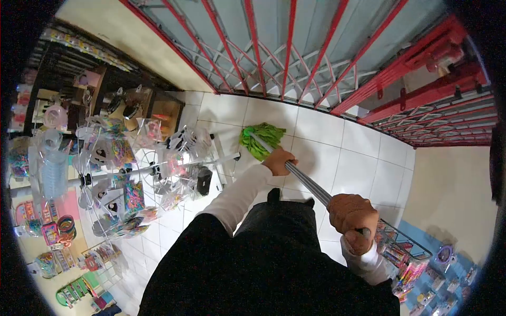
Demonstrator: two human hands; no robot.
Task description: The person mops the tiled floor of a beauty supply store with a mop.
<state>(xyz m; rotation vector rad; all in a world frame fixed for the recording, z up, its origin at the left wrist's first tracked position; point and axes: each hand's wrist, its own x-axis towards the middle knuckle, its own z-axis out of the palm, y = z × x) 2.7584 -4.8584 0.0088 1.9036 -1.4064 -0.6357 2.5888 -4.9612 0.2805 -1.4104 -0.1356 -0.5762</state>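
A mop with a green strand head (pixel 270 136) rests on the white tiled floor (pixel 319 160) ahead of me. Its grey metal handle (pixel 308 183) slants from the head up toward my right side. My left hand (pixel 279 161) is wrapped round the lower part of the handle, not far from the green strands. Higher up, my right hand (pixel 354 218) closes round the handle near its top end. The tips of my dark shoes (pixel 274 195) show below the mop, under black clothing.
A red and grey folding gate (pixel 287 58) runs along the far side. On the left, a rotating rack (pixel 142 171) of bagged small goods stands near wooden shelves (pixel 166 113). A wire basket (pixel 403 239) with packaged items is at the lower right, beside a beige wall (pixel 448 195).
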